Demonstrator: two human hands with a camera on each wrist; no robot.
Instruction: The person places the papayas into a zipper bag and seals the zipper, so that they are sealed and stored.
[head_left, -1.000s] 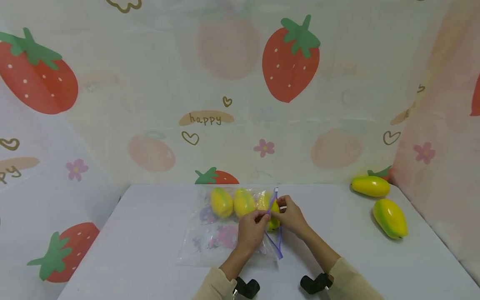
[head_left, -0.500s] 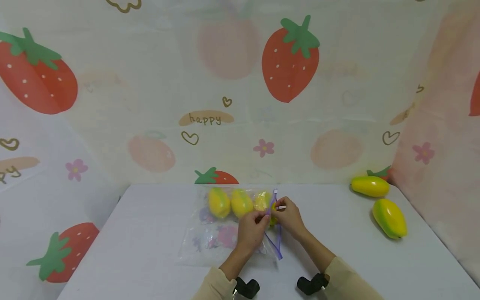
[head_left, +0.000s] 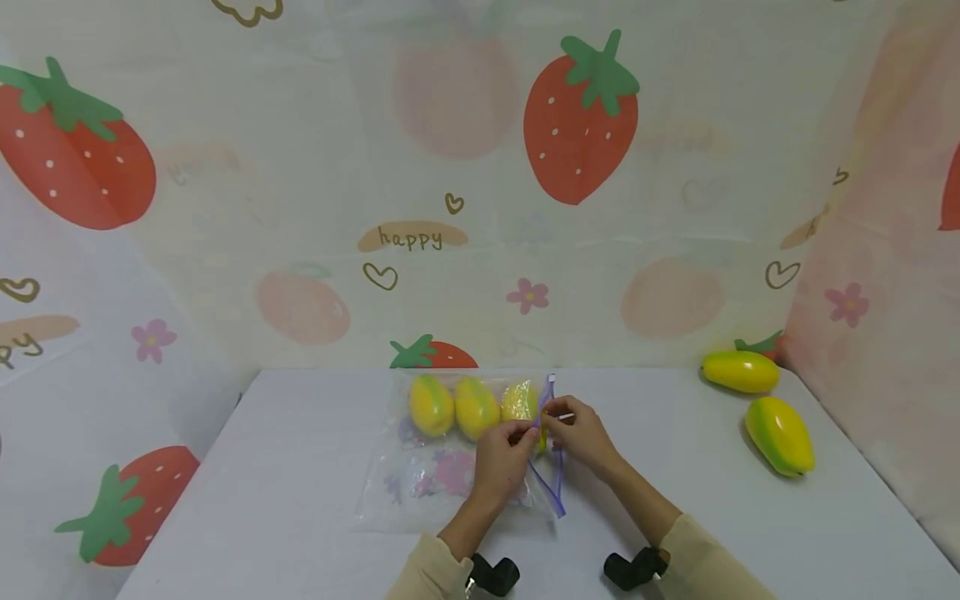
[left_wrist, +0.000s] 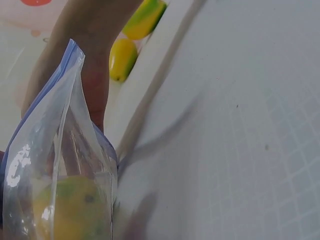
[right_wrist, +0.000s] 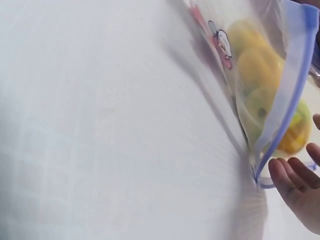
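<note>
A clear zip bag (head_left: 420, 492) with a purple zip edge and printed figures lies on the table. My left hand (head_left: 502, 462) pinches the upper layer at its mouth, which gapes in the right wrist view. Inside, several yellow-green mango-like fruits (head_left: 432, 405) sit in a row along the far side. The nearest fruit (right_wrist: 296, 131) is just inside the mouth. My right hand (head_left: 581, 433) is at the opening, its fingers (right_wrist: 282, 177) fairly straight and not wrapped round a fruit. In the left wrist view, fruit (left_wrist: 75, 207) shows through the plastic.
Two more mango-like fruits, one farther back (head_left: 741, 372) and one nearer (head_left: 780, 437), lie at the right of the white table (head_left: 262, 492). A strawberry-print cloth (head_left: 465, 183) hangs behind and at the sides.
The fruits in the bag have slid leftward, and the one at the mouth has gone deeper in. My left hand keeps its place; my right hand stays at the mouth with little movement.
</note>
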